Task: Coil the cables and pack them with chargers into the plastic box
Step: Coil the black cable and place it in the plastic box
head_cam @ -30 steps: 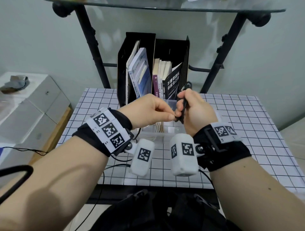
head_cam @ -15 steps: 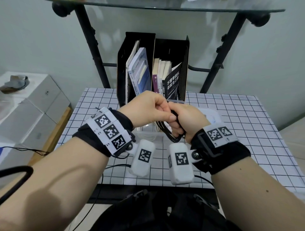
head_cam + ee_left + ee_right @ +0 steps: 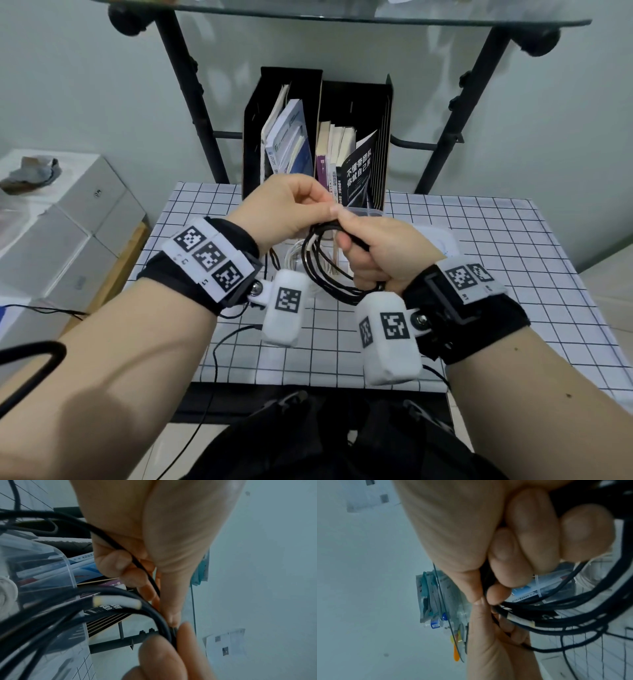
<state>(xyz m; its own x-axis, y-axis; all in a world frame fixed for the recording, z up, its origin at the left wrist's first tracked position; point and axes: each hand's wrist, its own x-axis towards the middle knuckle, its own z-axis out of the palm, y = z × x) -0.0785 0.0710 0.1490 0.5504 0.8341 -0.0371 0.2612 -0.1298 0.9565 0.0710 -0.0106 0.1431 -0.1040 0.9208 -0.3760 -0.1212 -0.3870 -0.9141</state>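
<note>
Far to the left of my hands sit pale boxes (image 3: 68, 219) beside the table (image 3: 513, 240). My left hand (image 3: 287, 209) is raised above the checked tabletop, fingers curled, thumb and fingertips pinching the top of the black cable (image 3: 329, 274) where the loops gather. In the left wrist view a single strand runs through that pinch along the fingers (image 3: 120, 563).

The cable is a coil of several loops, held clear of the table. Its long axis runs from the pinch at the top, away from me, down and back toward my right wrist, so the coil hangs slanted with its open face turned roughly leftward. A short white sleeve (image 3: 118, 601) sits on one strand near the top, just below the left fingertips.

Behind and under the coil, between my two hands, stands the clear box (image 3: 366, 214). A white cable (image 3: 294, 253) lies inside it; I cannot tell what else it holds.

My right hand (image 3: 383, 253) is touching the left at the fingertips. It is closed in a fist around the bundled strands, which pass through the palm and come out at its lower edge; the right wrist view shows the fingers (image 3: 530, 545) wrapped over them.

Beyond both hands a black file holder (image 3: 284, 102) with books stands upright against the wall.
</note>
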